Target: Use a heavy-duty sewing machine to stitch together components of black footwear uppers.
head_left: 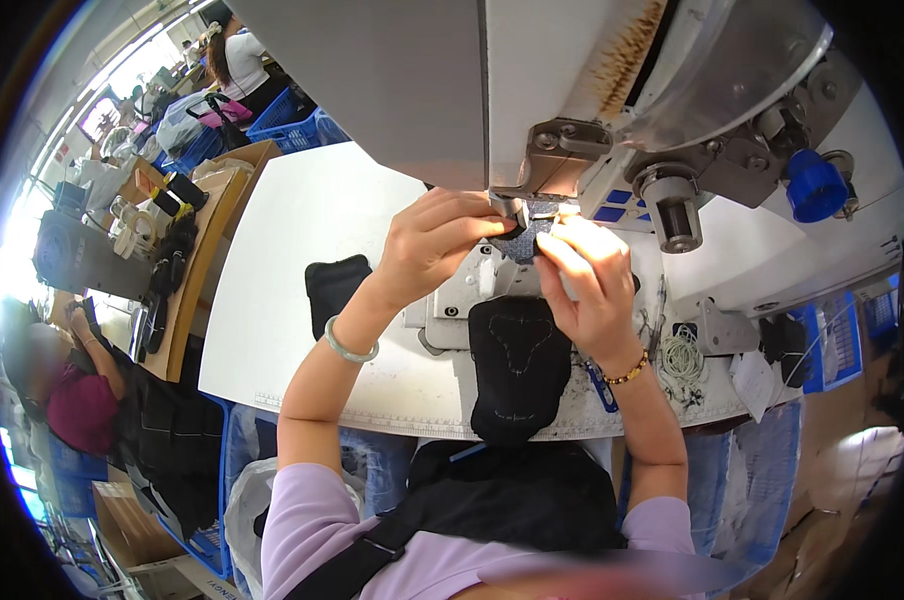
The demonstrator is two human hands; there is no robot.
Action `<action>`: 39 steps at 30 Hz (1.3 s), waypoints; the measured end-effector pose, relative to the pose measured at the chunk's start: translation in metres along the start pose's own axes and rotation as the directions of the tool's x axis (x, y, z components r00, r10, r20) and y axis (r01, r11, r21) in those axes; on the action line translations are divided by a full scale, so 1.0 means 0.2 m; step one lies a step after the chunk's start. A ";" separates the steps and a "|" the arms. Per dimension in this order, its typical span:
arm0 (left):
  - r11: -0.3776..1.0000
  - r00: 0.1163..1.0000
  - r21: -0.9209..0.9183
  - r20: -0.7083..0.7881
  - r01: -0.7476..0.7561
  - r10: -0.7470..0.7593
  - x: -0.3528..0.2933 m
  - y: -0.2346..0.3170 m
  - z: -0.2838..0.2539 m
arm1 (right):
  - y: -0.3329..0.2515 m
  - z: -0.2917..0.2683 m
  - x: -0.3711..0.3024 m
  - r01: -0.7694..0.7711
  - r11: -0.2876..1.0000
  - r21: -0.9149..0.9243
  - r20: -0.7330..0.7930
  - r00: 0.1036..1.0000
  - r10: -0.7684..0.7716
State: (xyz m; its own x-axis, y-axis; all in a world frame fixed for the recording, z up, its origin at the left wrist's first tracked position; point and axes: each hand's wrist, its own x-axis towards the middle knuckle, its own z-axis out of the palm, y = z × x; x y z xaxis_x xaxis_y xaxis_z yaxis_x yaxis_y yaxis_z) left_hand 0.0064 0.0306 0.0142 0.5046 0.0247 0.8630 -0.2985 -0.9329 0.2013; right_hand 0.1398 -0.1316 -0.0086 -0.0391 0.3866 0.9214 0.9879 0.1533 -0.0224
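A small dark grey fabric piece [519, 247] lies under the head of a sewing machine [412, 90], close to its needle area. My left hand [434, 243] is closed on the left edge of this piece, fingers pinched near the presser foot. From the right, my right hand [590, 278] pinches the opposite edge between thumb and fingers. Part of the piece is hidden by my fingers and the machine. Below my hands, a black padded fabric piece [518, 375] with light stitched outlines rests on the table's near edge. Another black fabric piece [336, 290] lies left of my left forearm.
The white table [262, 300] has a ruler strip along its front edge. A coil of pale cord [683, 362] and a blue-handled tool [603, 388] lie at the right. A wooden bench [200, 265] with thread spools stands left. A person in a maroon top [80, 408] sits there.
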 end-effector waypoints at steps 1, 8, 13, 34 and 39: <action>0.996 0.998 0.066 0.025 -0.059 0.058 0.01 0.01 -0.01 | 0.00 0.01 -0.02 0.015 1.000 -0.022 -0.002 1.000 -0.015; 0.952 0.983 0.254 0.111 -0.171 0.146 0.03 0.11 -0.02 | -0.01 0.02 -0.02 0.055 0.998 -0.044 0.006 0.998 -0.055; 0.930 0.984 0.333 0.133 -0.157 0.119 0.04 0.17 -0.01 | 0.00 -0.01 -0.01 0.013 1.000 0.001 0.001 1.000 -0.013; 0.998 0.978 -0.041 0.203 -0.047 0.054 -0.01 0.04 -0.07 | 0.03 0.01 -0.02 -0.082 0.996 -0.044 0.024 0.996 0.083; 0.985 0.964 0.068 0.229 -0.156 0.137 0.00 0.13 -0.08 | -0.04 0.04 -0.06 0.122 0.992 0.036 -0.091 0.989 -0.119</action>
State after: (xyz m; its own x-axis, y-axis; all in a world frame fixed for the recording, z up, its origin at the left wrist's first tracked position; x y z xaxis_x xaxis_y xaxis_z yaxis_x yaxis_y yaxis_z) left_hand -0.0148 0.0122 0.0279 0.6309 -0.1864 0.7531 -0.3181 -0.9475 0.0320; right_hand 0.1308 -0.1307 -0.0220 -0.1423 0.2810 0.9491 0.9696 0.2323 0.0766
